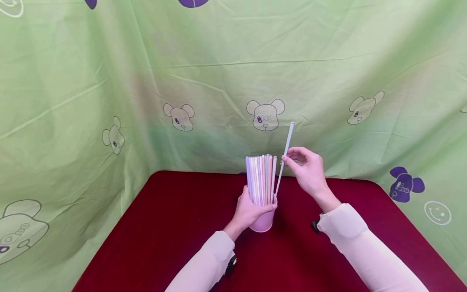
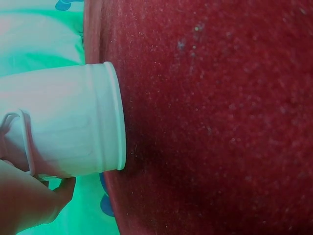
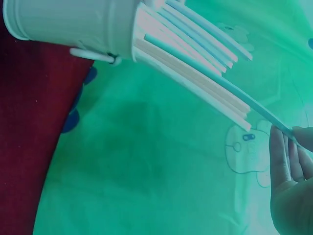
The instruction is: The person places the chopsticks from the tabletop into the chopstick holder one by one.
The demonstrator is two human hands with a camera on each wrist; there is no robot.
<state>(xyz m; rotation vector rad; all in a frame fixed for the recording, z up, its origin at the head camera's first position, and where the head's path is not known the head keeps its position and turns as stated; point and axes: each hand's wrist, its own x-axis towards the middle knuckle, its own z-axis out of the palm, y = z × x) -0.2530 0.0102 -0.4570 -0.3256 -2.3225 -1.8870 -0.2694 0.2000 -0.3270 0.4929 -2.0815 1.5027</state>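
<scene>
My left hand (image 1: 248, 211) grips a small pale pink bucket (image 1: 263, 224), with the thumb across its front. In the left wrist view the bucket (image 2: 63, 120) shows its side and wire handle (image 2: 25, 139). A bundle of pastel straws (image 1: 260, 178) stands upright in it, fanned slightly at the top. To the right, my right hand (image 1: 309, 172) pinches one pale blue-grey straw (image 1: 288, 140) between thumb and fingers. This straw tilts, its lower end beside the bucket's rim. In the right wrist view that end of the straw (image 3: 210, 73) shows just outside the bucket's mouth.
Under the bucket lies a table with a dark red cloth (image 1: 175, 231). A green curtain (image 1: 219, 81) printed with bear heads hangs close behind the table and along its sides.
</scene>
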